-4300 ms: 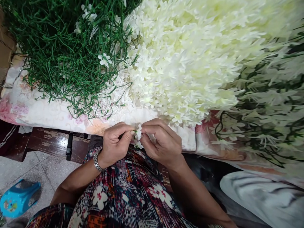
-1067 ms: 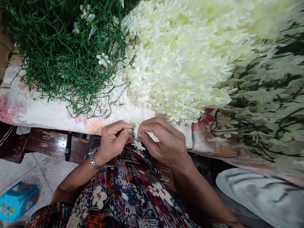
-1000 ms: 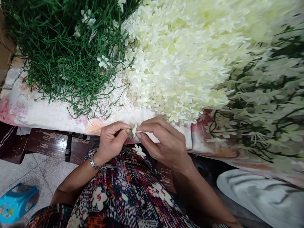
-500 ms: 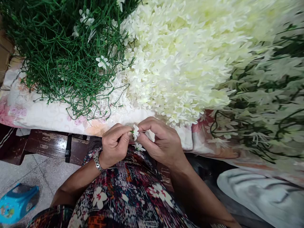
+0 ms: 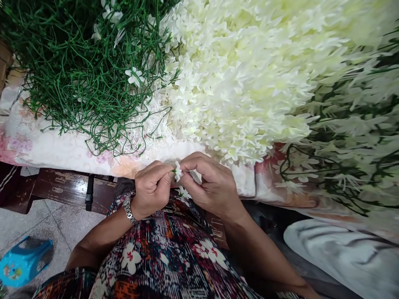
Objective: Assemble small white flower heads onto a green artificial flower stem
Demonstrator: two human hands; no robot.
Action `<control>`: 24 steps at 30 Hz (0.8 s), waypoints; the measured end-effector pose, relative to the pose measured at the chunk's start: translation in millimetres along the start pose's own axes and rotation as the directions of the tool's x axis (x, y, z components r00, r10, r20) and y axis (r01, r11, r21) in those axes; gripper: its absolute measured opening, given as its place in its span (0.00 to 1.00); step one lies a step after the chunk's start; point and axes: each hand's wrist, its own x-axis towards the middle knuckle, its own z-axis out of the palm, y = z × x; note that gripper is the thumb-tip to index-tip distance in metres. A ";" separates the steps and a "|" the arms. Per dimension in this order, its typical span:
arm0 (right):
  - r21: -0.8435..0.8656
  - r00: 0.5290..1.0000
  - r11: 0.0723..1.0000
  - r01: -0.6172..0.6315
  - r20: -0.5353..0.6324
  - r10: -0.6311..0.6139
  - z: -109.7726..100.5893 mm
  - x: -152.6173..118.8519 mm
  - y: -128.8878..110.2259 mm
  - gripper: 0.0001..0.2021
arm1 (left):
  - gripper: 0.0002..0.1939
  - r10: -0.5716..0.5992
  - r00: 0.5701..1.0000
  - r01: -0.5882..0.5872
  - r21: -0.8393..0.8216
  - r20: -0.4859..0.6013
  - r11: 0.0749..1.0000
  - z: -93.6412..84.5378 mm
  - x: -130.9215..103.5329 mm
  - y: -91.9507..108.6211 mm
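Nearest the camera is a lap in a dark, multicoloured floral dress (image 5: 162,257). Just above it, the person's two hands meet fingertip to fingertip at the edge of a table. The left hand (image 5: 152,189), with a metal wristwatch (image 5: 127,210), is curled, thumb and forefinger pinched on a thin green stem. The right hand (image 5: 207,185) pinches a small white flower (image 5: 177,170) against that stem — the flower sits right between both sets of fingertips. A second white flower (image 5: 182,192) shows just below the hands (what it is attached to cannot be told).

Beyond the hands, a floral-printed cloth (image 5: 56,147) covers the table. On it, to the left, lies a tangle of bare green stems (image 5: 77,74); in the middle, a large heap of cream-white flowers (image 5: 249,70); to the right, blurred sprigs with flowers on (image 5: 352,137). On the floor at lower left stands a blue plastic stool (image 5: 23,261).
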 end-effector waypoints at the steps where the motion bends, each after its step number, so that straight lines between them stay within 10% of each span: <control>1: -0.006 1.000 1.000 0.003 0.004 -0.003 -0.8 0.5 0.0 0.04 | 0.05 -0.009 1.000 0.010 -0.010 0.008 1.000 -0.5 0.4 -0.1; 6: -0.010 0.999 1.000 0.022 0.027 -0.022 -12.7 3.0 -4.8 0.04 | 0.04 -0.239 0.965 0.261 -0.301 0.109 0.917 -7.6 3.2 0.0; 10: 0.016 0.990 0.999 0.033 -0.140 -0.031 -24.0 3.2 -6.6 0.08 | 0.05 -0.475 0.830 0.538 -0.644 0.292 0.543 -15.6 5.0 3.7; 16: 0.126 0.994 0.991 0.047 -0.099 -0.034 -22.6 4.5 -4.6 0.08 | 0.06 -0.477 0.722 0.638 -0.749 0.501 0.180 -19.0 7.0 6.3; 24: 0.223 1.000 0.975 -0.004 -0.015 0.008 -14.5 3.6 -6.7 0.10 | 0.06 -0.476 0.685 0.655 -0.752 0.552 0.071 -18.2 10.5 8.3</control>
